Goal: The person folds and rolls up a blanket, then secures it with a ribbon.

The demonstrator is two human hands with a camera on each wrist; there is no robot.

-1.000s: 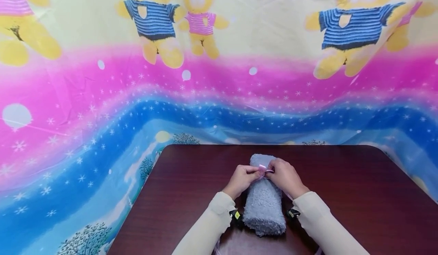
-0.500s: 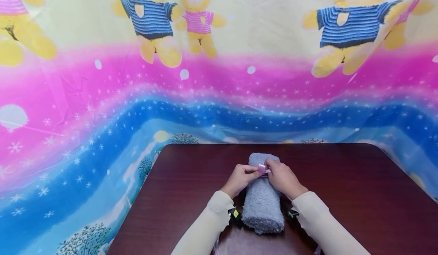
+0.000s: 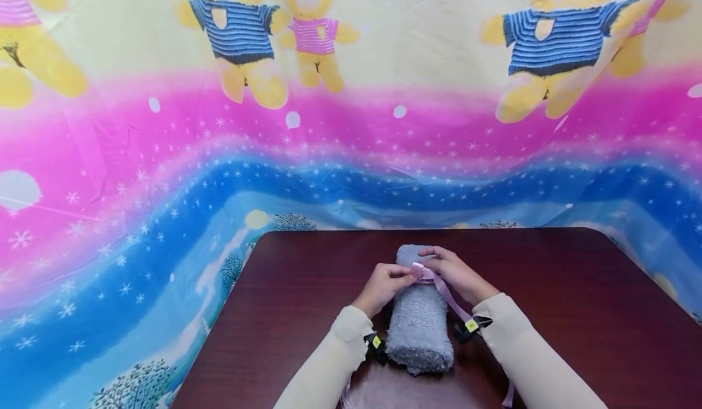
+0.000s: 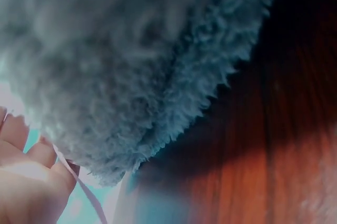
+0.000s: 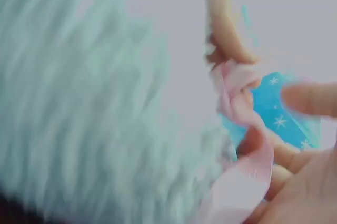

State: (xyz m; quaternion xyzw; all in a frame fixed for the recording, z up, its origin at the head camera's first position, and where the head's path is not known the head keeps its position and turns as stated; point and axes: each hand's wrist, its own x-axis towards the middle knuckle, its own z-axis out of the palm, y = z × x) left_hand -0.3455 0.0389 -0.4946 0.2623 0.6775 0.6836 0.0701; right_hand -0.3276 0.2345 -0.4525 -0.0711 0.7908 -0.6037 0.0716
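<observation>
With the rolled towel (image 3: 419, 317) lying on the surface (image 3: 548, 299), the left hand (image 3: 382, 285) and right hand (image 3: 456, 273) each pinch the ribbon (image 3: 433, 278) at its top, where a loosened grip could let the half-made knot slip apart.

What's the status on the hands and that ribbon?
Left hand pinches pink ribbon; right hand holds its other side. Ribbon crosses the rolled grey fleece towel on the table. Nothing in the way.
</observation>
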